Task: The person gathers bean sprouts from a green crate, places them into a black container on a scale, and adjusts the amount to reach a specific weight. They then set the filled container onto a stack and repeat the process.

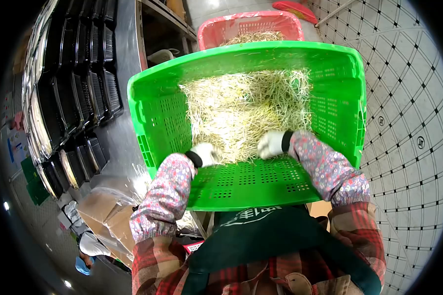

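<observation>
A large green plastic crate (241,184) with perforated walls stands before me. Loose, thin, pale strands that look like sprouts (246,108) cover its bottom. My left hand (205,154), in a white glove, is at the near left edge of the sprouts, fingers curled in among them and slightly blurred. To its right, my right hand (272,144), also gloved in white, is closed and pressed into the near side of the sprouts. The fingertips of both hands are partly hidden.
Behind the green crate is a pink basket (251,22) holding more strands. Stacked black plastic trays (79,73) stand on a metal table (125,54) at left. Below them are cardboard boxes (108,216). A person with a blue cap (82,265) is farther off.
</observation>
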`<state>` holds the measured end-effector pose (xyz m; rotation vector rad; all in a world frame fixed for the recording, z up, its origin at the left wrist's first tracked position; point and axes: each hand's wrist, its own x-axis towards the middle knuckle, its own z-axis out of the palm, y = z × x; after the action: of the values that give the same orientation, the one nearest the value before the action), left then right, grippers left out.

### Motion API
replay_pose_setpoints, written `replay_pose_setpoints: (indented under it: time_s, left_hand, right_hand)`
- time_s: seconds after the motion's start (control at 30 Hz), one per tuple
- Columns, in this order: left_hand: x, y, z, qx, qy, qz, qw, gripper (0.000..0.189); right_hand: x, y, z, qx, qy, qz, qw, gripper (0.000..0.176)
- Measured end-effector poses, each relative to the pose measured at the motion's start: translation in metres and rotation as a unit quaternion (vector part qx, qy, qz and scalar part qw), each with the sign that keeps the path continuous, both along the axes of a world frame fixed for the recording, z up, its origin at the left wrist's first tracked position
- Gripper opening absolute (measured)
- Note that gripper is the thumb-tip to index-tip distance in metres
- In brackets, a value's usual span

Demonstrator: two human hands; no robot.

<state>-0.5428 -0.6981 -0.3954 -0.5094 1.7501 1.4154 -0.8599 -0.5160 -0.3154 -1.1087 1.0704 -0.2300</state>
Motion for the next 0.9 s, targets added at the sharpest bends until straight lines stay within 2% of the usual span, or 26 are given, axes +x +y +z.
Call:
replay_pose_setpoints:
  time_s: [0.03,0.07,0.1,0.13,0.17,0.2,0.23,0.27,0.33,0.37,0.4,0.43,0.47,0.5,0.57,0.6,0.63,0.7,0.73,0.77,0.83,0.87,0.9]
  left_hand:
    - [-0.031,-0.007,0.039,-0.152,0.066,-0.035,0.985,0.056]
    - [-0.064,-0.014,0.082,-0.310,0.105,-0.064,0.943,0.076]
    - [-0.088,-0.017,0.101,-0.394,0.137,-0.091,0.904,0.111]
    - [-0.096,-0.013,0.097,-0.414,0.135,-0.064,0.898,0.130]
    - [-0.100,-0.006,0.088,-0.399,0.091,-0.074,0.909,0.138]
    - [-0.105,0.004,0.084,-0.388,0.041,-0.124,0.912,0.139]
    - [-0.109,0.015,0.082,-0.376,-0.010,-0.172,0.911,0.140]
    - [-0.112,0.022,0.080,-0.397,-0.033,-0.191,0.897,0.135]
    - [-0.096,0.031,0.036,-0.424,-0.008,-0.082,0.902,0.131]
    - [-0.088,0.037,0.020,-0.434,0.002,-0.028,0.900,0.129]
    - [-0.106,0.032,0.048,-0.417,0.007,0.019,0.909,0.119]
    - [-0.109,0.023,0.043,-0.389,-0.035,0.025,0.920,0.116]
    - [-0.109,0.022,0.040,-0.385,-0.045,0.064,0.919,0.110]
    - [-0.110,0.022,0.036,-0.380,-0.054,0.103,0.917,0.104]
    - [-0.115,0.015,0.049,-0.312,-0.090,0.093,0.941,0.090]
    - [-0.118,0.013,0.060,-0.276,-0.110,0.087,0.951,0.084]
    - [-0.109,0.017,0.063,-0.320,-0.062,0.071,0.943,0.065]
    - [-0.099,0.016,0.091,-0.326,-0.033,0.024,0.944,0.060]
    - [-0.097,0.014,0.111,-0.328,-0.038,0.014,0.944,0.051]
    - [-0.080,0.015,0.117,-0.355,0.020,0.026,0.934,0.046]
    - [-0.056,0.016,0.116,-0.390,0.050,-0.032,0.919,0.044]
    - [-0.055,0.020,0.123,-0.397,0.076,-0.040,0.914,0.043]
    - [-0.056,0.023,0.121,-0.401,0.105,-0.065,0.908,0.043]
  right_hand:
    - [-0.006,-0.017,-0.004,0.052,0.044,-0.056,0.996,0.033]
    - [-0.011,-0.041,0.028,-0.040,0.218,-0.070,0.973,0.047]
    - [-0.009,-0.056,0.034,-0.106,0.310,-0.013,0.945,0.076]
    - [0.004,-0.065,0.035,-0.173,0.421,0.044,0.889,0.098]
    - [0.018,-0.071,0.037,-0.151,0.445,0.104,0.877,0.103]
    - [0.032,-0.068,0.035,-0.168,0.448,0.133,0.868,0.101]
    - [0.040,-0.062,0.016,-0.195,0.465,0.129,0.854,0.099]
    - [0.048,-0.057,-0.002,-0.222,0.482,0.125,0.839,0.097]
    - [0.057,-0.038,-0.054,-0.289,0.535,0.048,0.792,0.091]
    - [0.054,-0.042,-0.052,-0.248,0.522,0.032,0.816,0.090]
    - [0.045,-0.052,-0.043,-0.207,0.508,0.015,0.836,0.089]
    - [0.038,-0.061,-0.037,-0.167,0.496,-0.004,0.852,0.087]
    - [0.035,-0.063,-0.040,-0.211,0.513,-0.009,0.832,0.077]
    - [0.031,-0.062,-0.041,-0.198,0.492,-0.016,0.847,0.068]
    - [0.028,-0.058,-0.039,-0.170,0.446,-0.031,0.878,0.051]
    - [0.023,-0.054,-0.031,-0.182,0.443,-0.043,0.877,0.030]
    - [0.014,-0.051,-0.025,-0.178,0.424,-0.040,0.887,0.025]
    - [-0.009,-0.035,-0.031,-0.243,0.426,-0.081,0.868,0.022]
    - [-0.028,-0.032,-0.027,-0.213,0.428,-0.095,0.873,0.020]
    - [-0.046,-0.031,-0.015,-0.183,0.429,-0.109,0.878,0.019]
    - [-0.063,-0.031,0.010,-0.143,0.390,-0.251,0.874,0.021]
    - [-0.063,-0.041,0.028,-0.173,0.447,-0.221,0.850,0.025]
    - [-0.055,-0.054,0.040,-0.157,0.426,-0.225,0.862,0.024]
